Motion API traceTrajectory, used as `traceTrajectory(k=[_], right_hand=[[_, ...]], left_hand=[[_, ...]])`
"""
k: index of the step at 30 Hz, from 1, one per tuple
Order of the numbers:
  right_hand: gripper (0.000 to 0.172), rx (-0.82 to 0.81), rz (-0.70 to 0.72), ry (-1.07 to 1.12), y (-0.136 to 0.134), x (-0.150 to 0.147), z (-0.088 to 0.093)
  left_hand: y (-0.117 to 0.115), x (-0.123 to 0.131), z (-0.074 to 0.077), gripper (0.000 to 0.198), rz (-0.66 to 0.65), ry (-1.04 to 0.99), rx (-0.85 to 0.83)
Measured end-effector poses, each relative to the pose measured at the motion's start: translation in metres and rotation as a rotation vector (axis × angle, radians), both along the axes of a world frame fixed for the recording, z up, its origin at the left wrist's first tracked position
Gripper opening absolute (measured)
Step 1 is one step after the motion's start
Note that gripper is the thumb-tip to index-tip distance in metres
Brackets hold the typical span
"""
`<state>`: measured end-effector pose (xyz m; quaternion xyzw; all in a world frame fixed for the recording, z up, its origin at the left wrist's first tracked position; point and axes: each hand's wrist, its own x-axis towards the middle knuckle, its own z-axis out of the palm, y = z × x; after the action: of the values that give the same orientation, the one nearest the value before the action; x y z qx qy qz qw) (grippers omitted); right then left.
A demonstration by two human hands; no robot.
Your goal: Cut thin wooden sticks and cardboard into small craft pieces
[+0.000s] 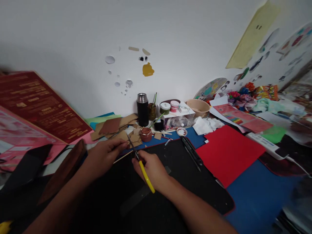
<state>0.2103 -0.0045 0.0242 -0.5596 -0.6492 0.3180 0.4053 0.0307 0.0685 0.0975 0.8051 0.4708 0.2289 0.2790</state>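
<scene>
My right hand (154, 169) is closed around a pair of scissors (147, 178) with yellow handles. Their metal blades point up and away, toward my left fingertips. My left hand (106, 152) is just left of the blades, thumb and fingers pinched together; whatever they hold is too small or hidden to make out. A thin pale stick (123, 157) runs between the two hands over the black mat (190, 198); I cannot tell whether either hand touches it. Torn cardboard pieces (110, 126) lie just beyond my left hand.
Behind the hands stand a black flask (142, 110), an open brown paint jar (146, 134) and a beige bowl (198, 107). Black pens (191, 152) and red paper (230, 152) lie to the right. A white power strip (266, 146) is farther right. A dark red board (41, 107) leans at left.
</scene>
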Motion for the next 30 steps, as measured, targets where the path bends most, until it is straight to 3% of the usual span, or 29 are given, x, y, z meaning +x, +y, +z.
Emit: traceTrajectory(k=[5, 11, 14, 21, 30], right_hand=[[0.018, 0.006, 0.018, 0.030, -0.001, 0.000, 0.001], [0.016, 0.036, 0.030, 0.029, -0.001, 0.001, 0.001], [0.017, 0.046, 0.041, 0.036, 0.000, 0.002, 0.000], [0.020, 0.036, 0.015, 0.060, 0.003, 0.003, -0.004], [0.026, -0.074, 0.095, 0.149, 0.001, 0.006, 0.007]], left_hand=[[0.000, -0.001, 0.003, 0.039, -0.031, -0.067, -0.143], [-0.002, 0.000, 0.006, 0.044, -0.002, -0.271, -0.441], [-0.001, 0.002, 0.005, 0.047, 0.022, -0.322, -0.486], [-0.001, 0.008, -0.001, 0.038, 0.014, -0.091, -0.050], [-0.007, 0.009, 0.000, 0.033, 0.091, 0.065, 0.129]])
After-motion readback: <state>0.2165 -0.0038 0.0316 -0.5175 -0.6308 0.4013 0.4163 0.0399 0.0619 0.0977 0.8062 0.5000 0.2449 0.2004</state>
